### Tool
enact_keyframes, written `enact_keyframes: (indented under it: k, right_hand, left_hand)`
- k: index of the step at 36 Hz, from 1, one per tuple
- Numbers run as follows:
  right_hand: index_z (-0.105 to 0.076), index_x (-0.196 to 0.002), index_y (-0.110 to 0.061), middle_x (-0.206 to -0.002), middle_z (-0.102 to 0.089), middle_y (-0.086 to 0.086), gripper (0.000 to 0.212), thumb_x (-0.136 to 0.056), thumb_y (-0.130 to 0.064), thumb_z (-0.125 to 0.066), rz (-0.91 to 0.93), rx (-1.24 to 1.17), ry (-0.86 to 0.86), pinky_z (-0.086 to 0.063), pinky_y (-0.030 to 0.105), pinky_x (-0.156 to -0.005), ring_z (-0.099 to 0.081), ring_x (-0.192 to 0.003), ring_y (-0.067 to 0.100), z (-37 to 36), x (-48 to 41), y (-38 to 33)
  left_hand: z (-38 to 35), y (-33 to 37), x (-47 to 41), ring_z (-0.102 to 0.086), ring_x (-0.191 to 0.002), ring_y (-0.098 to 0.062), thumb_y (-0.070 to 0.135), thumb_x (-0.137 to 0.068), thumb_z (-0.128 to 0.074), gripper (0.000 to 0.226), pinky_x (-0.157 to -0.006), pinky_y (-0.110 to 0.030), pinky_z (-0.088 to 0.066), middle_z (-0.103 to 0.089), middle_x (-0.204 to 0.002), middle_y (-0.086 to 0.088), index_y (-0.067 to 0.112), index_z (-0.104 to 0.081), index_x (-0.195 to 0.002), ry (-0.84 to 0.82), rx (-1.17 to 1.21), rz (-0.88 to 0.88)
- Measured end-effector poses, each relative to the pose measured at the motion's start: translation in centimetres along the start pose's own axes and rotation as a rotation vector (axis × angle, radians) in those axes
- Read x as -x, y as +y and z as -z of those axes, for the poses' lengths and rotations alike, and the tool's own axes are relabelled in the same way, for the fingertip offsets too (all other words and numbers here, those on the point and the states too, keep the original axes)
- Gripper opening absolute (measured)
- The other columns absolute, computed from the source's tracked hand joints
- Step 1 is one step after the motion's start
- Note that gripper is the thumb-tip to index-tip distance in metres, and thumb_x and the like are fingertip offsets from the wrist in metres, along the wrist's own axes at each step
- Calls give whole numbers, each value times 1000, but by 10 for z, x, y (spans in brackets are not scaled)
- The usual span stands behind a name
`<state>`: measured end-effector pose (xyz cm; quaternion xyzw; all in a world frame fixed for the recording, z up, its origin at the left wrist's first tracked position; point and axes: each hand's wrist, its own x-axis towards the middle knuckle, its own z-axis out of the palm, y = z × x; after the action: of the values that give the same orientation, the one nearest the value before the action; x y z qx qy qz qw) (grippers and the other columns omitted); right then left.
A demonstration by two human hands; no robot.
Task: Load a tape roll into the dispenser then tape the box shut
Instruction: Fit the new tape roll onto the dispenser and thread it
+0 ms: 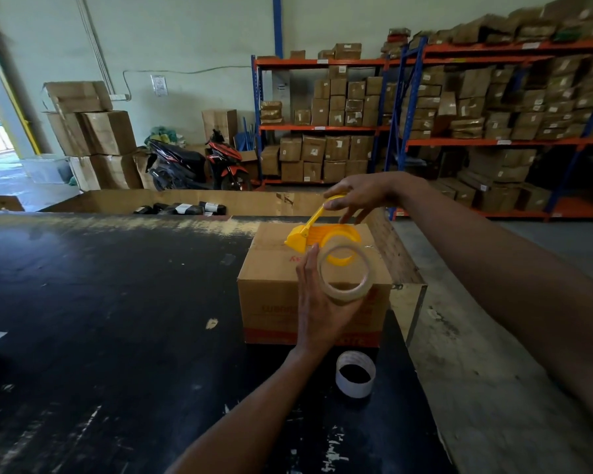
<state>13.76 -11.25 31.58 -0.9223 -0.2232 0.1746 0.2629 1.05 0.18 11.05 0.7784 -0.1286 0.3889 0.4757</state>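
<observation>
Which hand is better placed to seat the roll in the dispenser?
Left. The left hand already grips the tape roll just below the yellow dispenser, while the right hand steadies its handle over the box.

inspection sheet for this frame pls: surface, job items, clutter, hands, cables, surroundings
Surface: black table, scuffed, pale paint flecks.
Job's things: box on the table, flaps down; yellow dispenser on top of it; tape roll not yet loaded.
Clutter: empty core standing near the box.
Grippers: left hand holds the tape roll; right hand grips the dispenser handle.
Cables: one wire on the far wall.
Surroundings: shelves of cartons, scooter, stacked cartons.
</observation>
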Motion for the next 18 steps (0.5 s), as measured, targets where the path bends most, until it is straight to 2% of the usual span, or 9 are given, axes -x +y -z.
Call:
enact_keyframes:
  k: [1, 3, 7, 13, 18]
  right_hand:
    - [-34, -156, -21, -152, -48, 7, 66, -98, -37, -62, 6, -4, 3, -56, 42, -93, -68, -110, 20, 0, 2, -1]
    - [-35, -155, -21, -151, -49, 6, 65, -98, -38, -62, 16, -17, 3, -57, 40, -91, -68, -109, 19, 0, 6, -2]
    - [-37, -154, -20, -149, -50, 5, 63, -99, -37, -61, 35, -30, -1, -57, 43, -94, -67, -113, 21, 1, 16, -3]
    - [-43, -151, -21, -152, -44, 5, 58, -99, -42, -59, 44, -42, -7, -55, 46, -97, -64, -117, 26, 9, 29, -1]
    - [-51, -144, -22, -151, -46, 6, 50, -100, -46, -55, 73, -106, -7, -54, 51, -99, -66, -118, 26, 7, 39, -3]
  left_hand:
    - [-3, 4, -3, -29, -148, -18, 44, -71, -87, 115, -118, -43, -36, -31, -155, -4, 16, -16, -157, 20, -4, -12]
    - [-9, 9, -9, -31, -148, -22, 45, -72, -87, 114, -115, -52, -37, -32, -155, -4, 20, -15, -156, 62, -24, -22]
    - [-16, 15, -15, -33, -147, -24, 38, -73, -87, 111, -113, -52, -38, -33, -155, -5, 23, -15, -155, 120, -39, 0]
    - [-20, 13, -20, -33, -147, -22, 31, -71, -89, 111, -114, -53, -38, -35, -154, -6, 16, -19, -156, 177, -22, 54]
    - [-17, 15, -22, -31, -145, -14, 26, -68, -92, 111, -117, -45, -37, -34, -152, -6, 10, -23, -155, 255, -2, 91]
